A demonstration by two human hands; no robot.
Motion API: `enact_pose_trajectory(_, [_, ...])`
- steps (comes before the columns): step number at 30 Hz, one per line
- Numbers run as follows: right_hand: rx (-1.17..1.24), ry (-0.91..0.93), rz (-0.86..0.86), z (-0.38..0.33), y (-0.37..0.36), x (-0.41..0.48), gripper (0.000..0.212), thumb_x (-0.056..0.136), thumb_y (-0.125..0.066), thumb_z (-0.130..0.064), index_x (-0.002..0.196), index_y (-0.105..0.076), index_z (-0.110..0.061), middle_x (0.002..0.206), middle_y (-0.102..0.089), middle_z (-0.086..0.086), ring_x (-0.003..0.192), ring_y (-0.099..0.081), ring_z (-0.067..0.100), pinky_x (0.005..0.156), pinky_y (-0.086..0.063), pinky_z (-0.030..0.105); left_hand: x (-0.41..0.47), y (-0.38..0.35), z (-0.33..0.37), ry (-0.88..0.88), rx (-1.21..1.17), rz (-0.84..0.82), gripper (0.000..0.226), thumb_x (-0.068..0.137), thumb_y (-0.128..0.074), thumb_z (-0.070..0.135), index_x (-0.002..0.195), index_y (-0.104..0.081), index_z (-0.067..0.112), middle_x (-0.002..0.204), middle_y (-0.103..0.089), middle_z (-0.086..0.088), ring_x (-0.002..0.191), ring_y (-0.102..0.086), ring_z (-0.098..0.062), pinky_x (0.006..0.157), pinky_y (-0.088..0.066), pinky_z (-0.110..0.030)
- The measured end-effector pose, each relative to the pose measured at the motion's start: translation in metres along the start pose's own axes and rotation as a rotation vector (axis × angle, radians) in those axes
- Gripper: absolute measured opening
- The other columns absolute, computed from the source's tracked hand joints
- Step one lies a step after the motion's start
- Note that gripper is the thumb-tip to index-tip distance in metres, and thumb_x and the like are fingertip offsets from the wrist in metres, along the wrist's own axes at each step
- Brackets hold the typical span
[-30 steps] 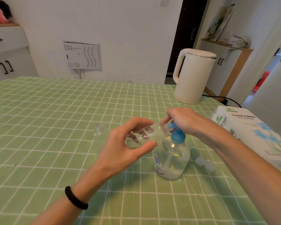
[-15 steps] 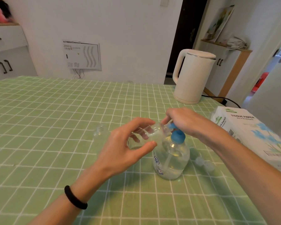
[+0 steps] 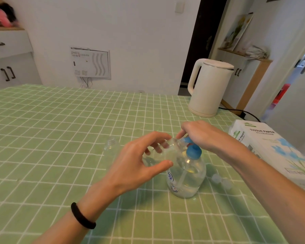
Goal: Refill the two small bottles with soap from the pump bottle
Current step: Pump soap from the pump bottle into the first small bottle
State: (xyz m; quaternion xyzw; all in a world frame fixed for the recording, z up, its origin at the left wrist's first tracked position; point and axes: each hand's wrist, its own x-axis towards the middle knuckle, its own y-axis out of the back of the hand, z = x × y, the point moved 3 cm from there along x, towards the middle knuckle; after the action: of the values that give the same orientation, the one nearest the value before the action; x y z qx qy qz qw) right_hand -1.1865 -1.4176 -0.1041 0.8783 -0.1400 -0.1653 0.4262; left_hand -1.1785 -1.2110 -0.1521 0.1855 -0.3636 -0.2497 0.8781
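A clear pump bottle (image 3: 187,175) with a blue collar and pump head stands on the green checked tablecloth. My left hand (image 3: 139,161) grips a small clear bottle (image 3: 167,152), tilted on its side with its mouth at the pump's spout. My right hand (image 3: 199,134) rests on top of the blue pump head, fingers curled over it; the spout is mostly hidden. A second small clear bottle (image 3: 111,145) stands upright to the left, apart from both hands. Two small clear caps (image 3: 222,181) lie right of the pump bottle.
A white electric kettle (image 3: 209,88) stands at the table's far right, its cord running off the edge. A tissue paper box (image 3: 271,148) lies along the right edge. The tablecloth (image 3: 51,138) stretches left. Cabinets and a doorway lie behind.
Almost nothing differs. Both hands stay at the pump bottle, the left keeping the small bottle at the spout and the right on the pump head.
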Motion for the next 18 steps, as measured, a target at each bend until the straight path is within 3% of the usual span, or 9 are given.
enact_pose_trajectory(3, [0.022,0.007,-0.006,0.0006,-0.0035,0.0004,0.038,0.097,-0.036,-0.029,0.096,-0.074,-0.021,0.074,-0.066,-0.014,0.079,-0.065,0.011,0.068,-0.042,0.031,0.0010,-0.0003,0.0003,-0.003,0.004,-0.001,0.053,0.084,-0.073,0.052,0.133,-0.062,0.034,0.112,-0.071,0.022,0.103,-0.069,-0.006,0.082,-0.056,-0.025])
enact_pose_trajectory(6, [-0.060,0.027,-0.004,0.0012,-0.0088,0.0007,0.038,0.100,-0.040,-0.023,0.107,-0.076,-0.017,0.064,-0.059,-0.014,0.076,-0.057,0.007,0.062,-0.037,0.027,0.0014,-0.0004,-0.0018,0.001,0.017,-0.001,0.053,0.084,-0.073,0.052,0.132,-0.064,0.032,0.113,-0.071,0.021,0.102,-0.069,-0.005,0.082,-0.056,-0.026])
enact_pose_trajectory(8, [-0.127,0.045,-0.022,0.0010,-0.0095,-0.0020,0.039,0.101,-0.040,-0.018,0.115,-0.076,-0.011,0.075,-0.052,-0.014,0.085,-0.055,0.007,0.061,-0.037,0.025,0.0005,-0.0007,-0.0028,0.007,0.034,-0.009,0.054,0.083,-0.073,0.052,0.132,-0.065,0.031,0.114,-0.071,0.022,0.103,-0.069,-0.004,0.082,-0.057,-0.028])
enact_pose_trajectory(10, [-0.176,0.081,-0.039,-0.0003,-0.0084,-0.0038,0.040,0.103,-0.038,-0.013,0.118,-0.075,-0.009,0.087,-0.061,-0.008,0.089,-0.061,0.014,0.061,-0.038,0.025,-0.0011,0.0000,-0.0031,0.007,0.038,-0.007,0.054,0.083,-0.072,0.053,0.132,-0.065,0.031,0.113,-0.071,0.023,0.103,-0.069,-0.004,0.083,-0.056,-0.028])
enact_pose_trajectory(12, [-0.204,0.115,-0.038,-0.0028,-0.0056,-0.0046,0.039,0.104,-0.037,-0.011,0.113,-0.075,-0.016,0.094,-0.065,-0.006,0.088,-0.062,0.014,0.062,-0.038,0.023,-0.0012,0.0006,-0.0023,0.009,0.036,0.001,0.054,0.083,-0.072,0.053,0.132,-0.064,0.033,0.112,-0.070,0.024,0.103,-0.068,-0.004,0.083,-0.056,-0.028])
enact_pose_trajectory(15, [-0.146,0.104,-0.004,-0.0021,-0.0017,-0.0024,0.041,0.104,-0.035,-0.013,0.102,-0.075,-0.021,0.077,-0.049,-0.018,0.072,-0.049,0.001,0.063,-0.034,0.020,-0.0008,0.0004,-0.0031,0.006,0.040,0.006,0.054,0.083,-0.071,0.053,0.133,-0.064,0.032,0.112,-0.071,0.022,0.102,-0.068,-0.004,0.082,-0.057,-0.029])
enact_pose_trajectory(18, [-0.065,0.077,0.014,0.0018,-0.0045,0.0002,0.040,0.103,-0.036,-0.015,0.100,-0.075,-0.022,0.071,-0.050,-0.017,0.070,-0.050,0.001,0.061,-0.033,0.019,-0.0015,-0.0004,-0.0032,0.008,0.039,0.002,0.054,0.084,-0.072,0.051,0.133,-0.064,0.030,0.113,-0.071,0.020,0.102,-0.068,-0.005,0.082,-0.057,-0.032])
